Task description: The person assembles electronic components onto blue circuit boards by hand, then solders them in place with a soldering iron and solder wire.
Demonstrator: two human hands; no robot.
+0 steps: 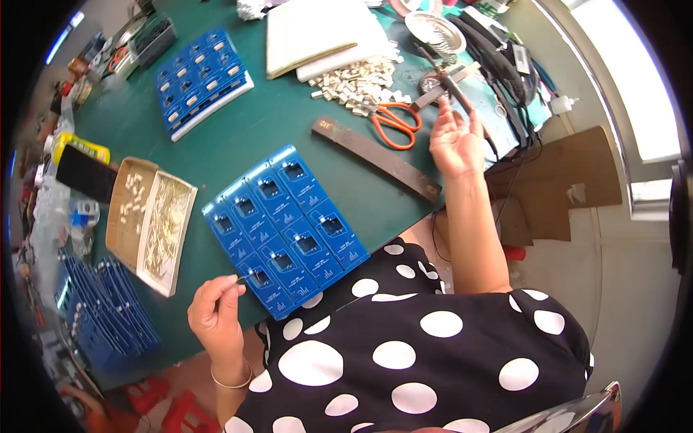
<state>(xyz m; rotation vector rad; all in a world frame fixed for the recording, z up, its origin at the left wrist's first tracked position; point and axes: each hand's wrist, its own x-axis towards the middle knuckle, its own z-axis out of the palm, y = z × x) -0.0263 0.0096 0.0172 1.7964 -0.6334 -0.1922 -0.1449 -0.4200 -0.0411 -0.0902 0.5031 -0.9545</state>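
Observation:
My left hand [216,310] is at the near-left corner of a blue circuit board panel [285,231]. Thumb and forefinger are pinched on a thin, wire-like metal piece [245,278] that reaches over the panel's edge; its exact kind is too small to make out. The panel lies at the table's front edge, with several units in two rows, each with a dark square part. My right hand [458,141] is raised at the right, palm up, its fingers around the handle of a soldering iron [455,90] beside its stand.
Orange-handled scissors [395,126], a dark metal bar [377,159] and a pile of small white parts [357,86] lie beyond the panel. A box [167,238] of wires and white parts stands at left. Stacked blue boards [108,307] and another panel [198,79] sit farther out.

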